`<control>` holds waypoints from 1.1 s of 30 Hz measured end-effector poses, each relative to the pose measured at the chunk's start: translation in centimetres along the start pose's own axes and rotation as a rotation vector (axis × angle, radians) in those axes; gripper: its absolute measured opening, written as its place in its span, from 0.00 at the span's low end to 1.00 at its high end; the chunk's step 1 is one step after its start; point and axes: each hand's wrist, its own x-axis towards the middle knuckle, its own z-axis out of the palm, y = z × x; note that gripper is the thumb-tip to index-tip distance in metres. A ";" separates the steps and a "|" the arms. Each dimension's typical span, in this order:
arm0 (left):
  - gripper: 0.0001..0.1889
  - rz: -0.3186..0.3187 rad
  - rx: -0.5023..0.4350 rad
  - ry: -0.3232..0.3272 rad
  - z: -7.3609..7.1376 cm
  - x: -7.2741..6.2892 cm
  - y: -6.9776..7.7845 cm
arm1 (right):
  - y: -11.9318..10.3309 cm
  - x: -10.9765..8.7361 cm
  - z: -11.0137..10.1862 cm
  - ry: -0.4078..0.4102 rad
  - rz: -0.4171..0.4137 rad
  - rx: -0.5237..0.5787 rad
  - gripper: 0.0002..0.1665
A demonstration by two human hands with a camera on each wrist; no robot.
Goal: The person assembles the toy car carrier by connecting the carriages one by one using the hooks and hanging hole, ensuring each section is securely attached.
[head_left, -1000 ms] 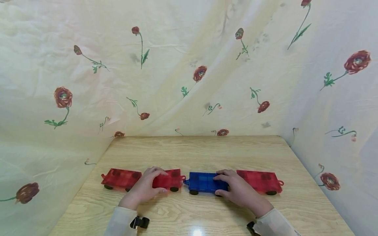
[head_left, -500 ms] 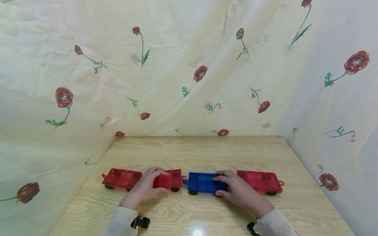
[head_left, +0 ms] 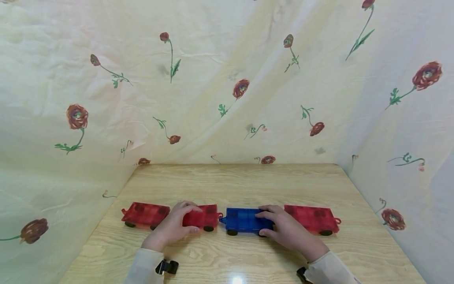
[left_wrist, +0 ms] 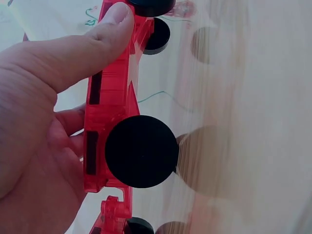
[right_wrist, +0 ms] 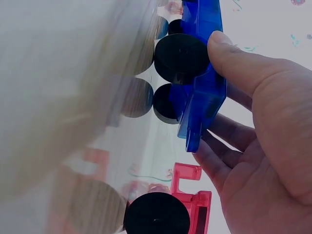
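The left hand point(head_left: 170, 225) grips a red toy car point(head_left: 205, 215) low in the middle of the frame. The right hand point(head_left: 286, 228) grips a blue toy car point(head_left: 242, 219) just right of it. A second red car point(head_left: 147, 213) sits lower left, a third red car point(head_left: 312, 217) lower right, all on a wooden table point(head_left: 241, 181), flowery cloth point(head_left: 202, 94) behind

Obstacles: three red cars point(head_left: 309, 217), blue car point(head_left: 242, 219), in line; floral cloth point(head_left: 202, 98) behind. Free room: table point(head_left: 234, 180) between cars and cloth.
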 end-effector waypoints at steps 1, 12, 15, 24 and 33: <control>0.29 0.005 -0.006 -0.003 0.0 0.0 0.0 | 0.0 0.0 0.0 0.001 0.002 -0.001 0.28; 0.28 0.018 -0.010 -0.010 -0.1 0.0 0.0 | 0.2 0.0 0.0 0.013 0.011 -0.013 0.28; 0.28 0.031 0.013 -0.013 0.0 0.1 0.1 | 0.2 0.0 0.0 0.012 0.004 -0.017 0.28; 0.26 0.012 0.048 0.007 -0.3 0.0 -0.5 | 0.1 0.1 0.1 0.009 -0.026 0.014 0.28; 0.27 -0.039 0.054 0.003 -0.7 -0.1 -0.6 | -0.2 0.1 0.2 -0.001 -0.030 0.008 0.28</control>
